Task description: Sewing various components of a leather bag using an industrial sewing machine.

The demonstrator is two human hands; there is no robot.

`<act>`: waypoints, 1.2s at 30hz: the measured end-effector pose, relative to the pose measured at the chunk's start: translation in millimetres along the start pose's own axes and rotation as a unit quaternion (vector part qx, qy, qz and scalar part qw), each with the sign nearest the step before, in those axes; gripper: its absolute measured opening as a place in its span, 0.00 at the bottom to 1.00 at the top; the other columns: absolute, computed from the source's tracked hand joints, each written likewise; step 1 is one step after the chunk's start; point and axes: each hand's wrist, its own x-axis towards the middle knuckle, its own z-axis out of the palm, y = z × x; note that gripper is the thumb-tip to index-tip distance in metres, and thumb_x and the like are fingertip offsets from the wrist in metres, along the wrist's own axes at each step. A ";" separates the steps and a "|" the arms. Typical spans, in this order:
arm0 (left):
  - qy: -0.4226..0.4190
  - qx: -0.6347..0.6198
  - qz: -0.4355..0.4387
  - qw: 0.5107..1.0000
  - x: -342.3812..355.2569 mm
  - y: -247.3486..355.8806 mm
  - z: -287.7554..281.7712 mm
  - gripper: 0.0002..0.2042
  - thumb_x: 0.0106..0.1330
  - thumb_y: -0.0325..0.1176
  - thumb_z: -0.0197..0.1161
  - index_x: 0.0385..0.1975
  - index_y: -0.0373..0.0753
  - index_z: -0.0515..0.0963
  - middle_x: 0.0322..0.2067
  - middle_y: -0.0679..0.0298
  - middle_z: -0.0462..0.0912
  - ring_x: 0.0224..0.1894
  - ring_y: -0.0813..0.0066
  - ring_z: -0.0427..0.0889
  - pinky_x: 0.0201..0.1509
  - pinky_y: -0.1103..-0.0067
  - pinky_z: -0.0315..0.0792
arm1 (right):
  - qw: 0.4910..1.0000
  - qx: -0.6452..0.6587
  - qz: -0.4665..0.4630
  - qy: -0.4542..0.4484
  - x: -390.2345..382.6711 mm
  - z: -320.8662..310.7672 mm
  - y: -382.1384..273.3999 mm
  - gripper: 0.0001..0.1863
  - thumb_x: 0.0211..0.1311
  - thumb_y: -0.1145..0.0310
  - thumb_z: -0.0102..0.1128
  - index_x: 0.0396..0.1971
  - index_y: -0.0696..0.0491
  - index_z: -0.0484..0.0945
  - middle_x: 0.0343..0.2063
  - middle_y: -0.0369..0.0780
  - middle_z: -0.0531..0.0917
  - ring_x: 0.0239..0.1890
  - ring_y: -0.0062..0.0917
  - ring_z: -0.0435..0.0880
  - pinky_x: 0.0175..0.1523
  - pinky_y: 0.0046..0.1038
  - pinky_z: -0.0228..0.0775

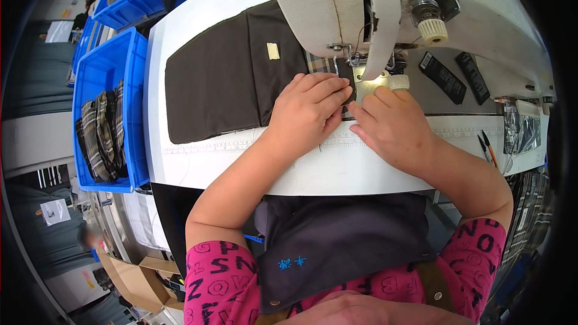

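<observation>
A dark brown fabric panel [211,78] lies on the white sewing table, with a seam across it and a small pale yellow tag [274,51]. At its right end a strip of plaid cloth [319,63] and a short light zipper [336,66] show beside the presser foot of the sewing machine [325,6]. My left hand [304,111] rests flat on the panel's right end, fingers stretched toward the needle area. Close beside it, my right hand [391,123] has its fingers curled in at the fabric's edge; its grip is partly hidden.
Blue bins [137,114] stand at the left, one holding folded plaid pieces [103,132]. Two black labels [442,78] lie right of the needle. Pens [489,147] and a clear plastic packet [522,127] lie at the right. A printed ruler scale [241,142] runs along the table.
</observation>
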 end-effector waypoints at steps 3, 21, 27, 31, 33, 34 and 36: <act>0.009 -0.014 -0.005 1.000 0.9 -0.7 -0.1 0.17 0.52 0.24 0.72 0.44 0.40 0.89 0.48 0.67 0.89 0.51 0.66 0.86 0.55 0.72 0.81 | 1.000 -0.007 -0.006 0.009 -0.3 1.2 0.3 0.22 0.56 0.60 0.74 0.48 0.56 0.84 0.33 0.35 0.78 0.40 0.28 0.78 0.47 0.33 0.68; 0.024 -0.018 -0.005 1.000 1.2 -8.5 1.7 0.11 0.51 0.26 0.74 0.35 0.41 0.86 0.44 0.68 0.86 0.50 0.65 0.83 0.52 0.70 0.78 | 1.000 -0.011 0.007 0.022 2.4 6.9 4.0 0.24 0.56 0.55 0.76 0.49 0.53 0.85 0.28 0.34 0.79 0.35 0.27 0.79 0.47 0.32 0.66; 0.031 -0.027 0.036 0.999 4.2 -9.9 3.0 0.11 0.51 0.25 0.74 0.35 0.39 0.86 0.42 0.67 0.86 0.48 0.65 0.83 0.52 0.71 0.78 | 1.000 -0.003 0.006 0.023 2.8 7.4 3.1 0.23 0.56 0.56 0.76 0.48 0.53 0.85 0.28 0.34 0.78 0.35 0.27 0.78 0.46 0.32 0.66; 0.023 -0.029 0.019 0.999 2.3 -9.4 4.1 0.11 0.51 0.25 0.74 0.36 0.39 0.86 0.42 0.66 0.87 0.48 0.66 0.83 0.52 0.71 0.78 | 1.000 -0.015 0.007 0.022 3.2 6.6 1.8 0.22 0.56 0.56 0.76 0.47 0.53 0.85 0.28 0.34 0.78 0.36 0.27 0.78 0.46 0.32 0.65; 0.018 -0.032 0.014 0.999 1.1 -8.7 2.3 0.11 0.52 0.25 0.74 0.36 0.39 0.86 0.42 0.66 0.87 0.48 0.66 0.83 0.53 0.71 0.78 | 1.000 -0.005 0.007 0.026 3.0 6.0 2.3 0.21 0.56 0.58 0.76 0.46 0.53 0.85 0.28 0.34 0.78 0.35 0.28 0.79 0.45 0.32 0.66; 0.001 -0.031 0.008 0.999 -0.2 -7.6 -0.6 0.11 0.52 0.24 0.73 0.37 0.39 0.86 0.43 0.67 0.87 0.49 0.67 0.83 0.54 0.71 0.78 | 1.000 0.005 0.006 0.030 3.0 5.9 2.7 0.19 0.56 0.60 0.75 0.45 0.53 0.85 0.27 0.34 0.78 0.34 0.28 0.79 0.45 0.32 0.66; -0.015 -0.030 0.003 0.999 0.1 -8.0 -6.6 0.11 0.53 0.24 0.72 0.37 0.39 0.87 0.43 0.67 0.87 0.49 0.67 0.83 0.56 0.70 0.78 | 1.000 0.003 0.019 0.021 1.2 7.0 5.5 0.18 0.56 0.62 0.74 0.45 0.53 0.85 0.27 0.34 0.79 0.33 0.27 0.79 0.44 0.32 0.66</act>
